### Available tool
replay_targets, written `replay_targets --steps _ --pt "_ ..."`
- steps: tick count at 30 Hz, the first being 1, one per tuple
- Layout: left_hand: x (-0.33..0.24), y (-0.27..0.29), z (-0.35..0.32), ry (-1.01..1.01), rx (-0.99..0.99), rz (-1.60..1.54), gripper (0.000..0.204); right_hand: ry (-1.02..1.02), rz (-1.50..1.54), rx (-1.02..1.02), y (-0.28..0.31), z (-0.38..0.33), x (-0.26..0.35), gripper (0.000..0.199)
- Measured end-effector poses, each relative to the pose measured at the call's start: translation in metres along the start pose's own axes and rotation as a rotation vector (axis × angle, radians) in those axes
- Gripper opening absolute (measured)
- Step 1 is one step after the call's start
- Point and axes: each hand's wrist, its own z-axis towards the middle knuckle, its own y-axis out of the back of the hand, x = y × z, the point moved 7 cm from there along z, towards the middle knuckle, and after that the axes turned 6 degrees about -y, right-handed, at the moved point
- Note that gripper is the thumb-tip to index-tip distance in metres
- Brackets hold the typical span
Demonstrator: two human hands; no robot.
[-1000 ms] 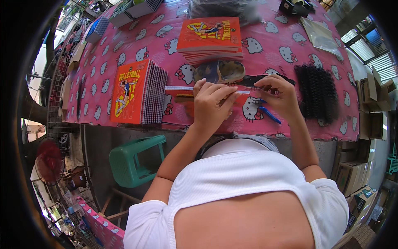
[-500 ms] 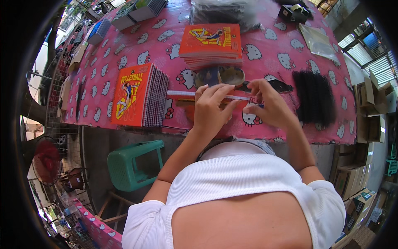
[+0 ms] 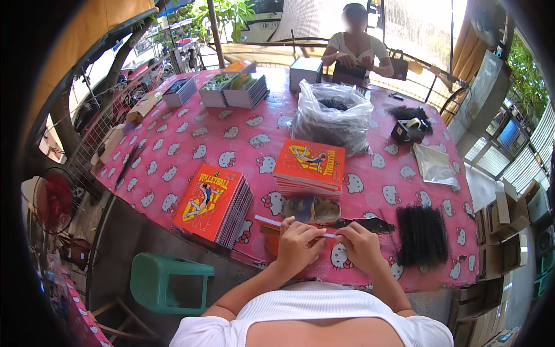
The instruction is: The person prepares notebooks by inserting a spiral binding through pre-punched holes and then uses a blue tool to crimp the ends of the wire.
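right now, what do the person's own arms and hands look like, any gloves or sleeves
The left hand and right hand are bare, with no gloves. The forearms are uncovered too, and no watch or bracelet shows. The sleeves are short and white, matching the ribbed top. Rings are too small to tell.

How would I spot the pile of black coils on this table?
Start with the big pink table and look right of the person's right hand. There, toward the near edge, lies the pile of black coils, a broad bristly block, far darker than the pale flat plastic behind it.
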Motion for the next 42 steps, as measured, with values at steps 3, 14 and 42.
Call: replay_targets --steps 3,14,42 --pt "0.000 0.003 0.002 0.049 -0.023 -0.022 0.020 -0.023 0.024 -0.020 0.002 0.004 0.003 0.011" --pt "0.000 0.008 -0.001 -0.044 -0.079 -0.042 0.011 -0.069 -0.004 -0.057 0.001 0.006 0.013 0.014" --pt "0.006 0.017 0.003 0.030 -0.004 0.029 0.023 -0.319 0.091 0.161 -0.071 0.058 -0.116 0.037"
